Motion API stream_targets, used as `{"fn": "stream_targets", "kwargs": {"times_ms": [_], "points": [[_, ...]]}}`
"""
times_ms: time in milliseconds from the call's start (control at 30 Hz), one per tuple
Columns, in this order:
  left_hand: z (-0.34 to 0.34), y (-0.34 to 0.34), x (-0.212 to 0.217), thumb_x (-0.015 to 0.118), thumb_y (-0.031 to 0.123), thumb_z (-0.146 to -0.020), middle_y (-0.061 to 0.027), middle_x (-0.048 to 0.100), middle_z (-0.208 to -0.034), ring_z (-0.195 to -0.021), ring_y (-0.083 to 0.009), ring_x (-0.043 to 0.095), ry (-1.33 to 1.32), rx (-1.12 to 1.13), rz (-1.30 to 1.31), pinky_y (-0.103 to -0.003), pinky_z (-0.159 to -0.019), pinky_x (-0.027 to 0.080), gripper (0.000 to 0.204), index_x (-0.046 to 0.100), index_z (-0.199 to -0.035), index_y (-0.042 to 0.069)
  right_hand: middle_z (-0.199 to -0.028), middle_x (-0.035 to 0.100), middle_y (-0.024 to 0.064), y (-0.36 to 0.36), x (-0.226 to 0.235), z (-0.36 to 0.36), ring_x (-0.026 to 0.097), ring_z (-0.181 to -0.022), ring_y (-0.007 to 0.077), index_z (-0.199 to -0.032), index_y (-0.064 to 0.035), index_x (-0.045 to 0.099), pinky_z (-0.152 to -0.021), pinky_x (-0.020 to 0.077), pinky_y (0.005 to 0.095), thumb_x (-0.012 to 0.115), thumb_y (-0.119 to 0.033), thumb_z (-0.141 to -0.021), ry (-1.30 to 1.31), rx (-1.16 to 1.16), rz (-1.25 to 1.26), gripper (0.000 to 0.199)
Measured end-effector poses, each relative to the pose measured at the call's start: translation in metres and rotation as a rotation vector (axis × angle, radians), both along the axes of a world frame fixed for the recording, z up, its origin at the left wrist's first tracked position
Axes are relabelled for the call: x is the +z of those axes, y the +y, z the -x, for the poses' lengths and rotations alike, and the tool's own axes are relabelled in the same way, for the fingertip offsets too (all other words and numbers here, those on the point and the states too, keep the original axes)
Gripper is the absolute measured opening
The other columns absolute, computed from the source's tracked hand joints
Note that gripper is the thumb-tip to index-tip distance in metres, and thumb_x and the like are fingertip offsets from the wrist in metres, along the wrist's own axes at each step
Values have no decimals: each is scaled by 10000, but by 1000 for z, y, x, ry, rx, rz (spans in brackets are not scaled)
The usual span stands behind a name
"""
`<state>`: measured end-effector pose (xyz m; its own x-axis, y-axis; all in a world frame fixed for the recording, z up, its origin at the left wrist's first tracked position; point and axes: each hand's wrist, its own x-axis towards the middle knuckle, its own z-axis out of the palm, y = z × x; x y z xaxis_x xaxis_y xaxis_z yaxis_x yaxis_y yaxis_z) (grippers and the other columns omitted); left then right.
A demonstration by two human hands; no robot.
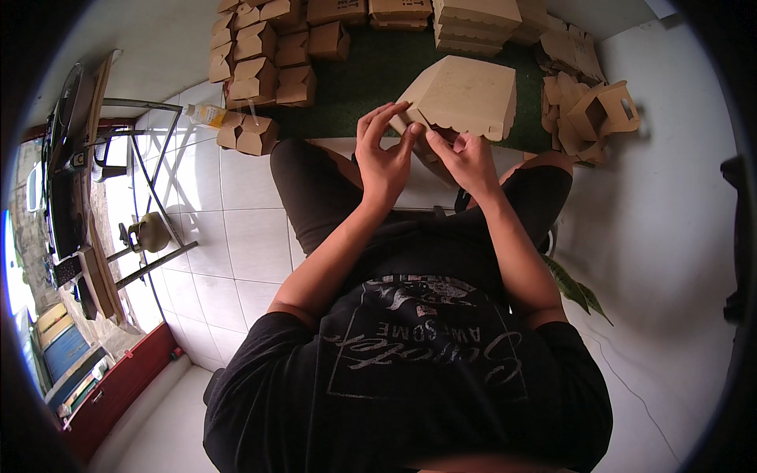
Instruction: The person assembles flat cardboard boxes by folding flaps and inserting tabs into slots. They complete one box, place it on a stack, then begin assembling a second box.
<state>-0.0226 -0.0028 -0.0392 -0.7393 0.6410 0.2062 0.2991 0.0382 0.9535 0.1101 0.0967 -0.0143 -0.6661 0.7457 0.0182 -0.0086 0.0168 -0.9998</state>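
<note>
In front of my knees a brown cardboard food box (pixel 467 93) is partly folded, with a scalloped edge along its near side. The fingertips and thumb of my left hand (pixel 383 150) grip its near left corner, where a side panel slants down. Close beside it, my right hand (pixel 468 162) pinches the near edge with thumb and bent fingers. Both hands almost meet at that corner. Part of the box's underside and the right fingertips are hidden.
A green mat (pixel 367 83) lies beneath the work. Small folded boxes (pixel 254 77) are stacked at its left, larger box stacks (pixel 477 24) at the back, and loose open boxes (pixel 590 114) at the right. A bottle with a yellow label (pixel 206 116) and a metal rack (pixel 163 158) stand left.
</note>
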Motion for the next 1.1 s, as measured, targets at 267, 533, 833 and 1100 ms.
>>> {"fn": "stream_targets", "kwargs": {"times_ms": [267, 533, 833, 1100], "points": [[-9, -5, 5, 922, 36, -901, -123, 717, -1231, -1167, -243, 692, 83, 64, -34, -351, -959, 618, 326, 815, -1208, 36, -1135, 852, 138, 10, 4, -1, 810, -1019, 200, -1247, 7, 807, -893, 619, 360, 878, -352, -1003, -198, 4, -152, 440], [-16, -6, 13, 903, 4, -920, -98, 652, -1228, -1161, -198, 694, 2, 105, -99, -310, -879, 706, 241, 771, -1121, 5, -1117, 860, 123, 18, 5, -3, 806, -1045, 200, -1269, -8, 809, -916, 610, 364, 872, -380, -1008, -178, 47, -150, 459], [-17, -12, 17, 879, 15, -951, -83, 630, -1198, -1105, -170, 715, -16, 75, -104, -303, -849, 738, 209, 743, -1109, -3, -1061, 865, 158, 28, 10, -7, 821, -1011, 229, -1160, 16, 845, -905, 609, 378, 867, -435, -1002, -298, 54, -197, 479], [-22, -15, 21, 887, 104, -975, -82, 696, -1104, -1048, -172, 692, -82, 114, -102, -289, -806, 606, 187, 768, -1080, 4, -1041, 864, 156, 31, 11, -11, 821, -987, 246, -1164, 23, 846, -904, 605, 390, 857, -499, -996, -359, 75, -166, 549]]}}
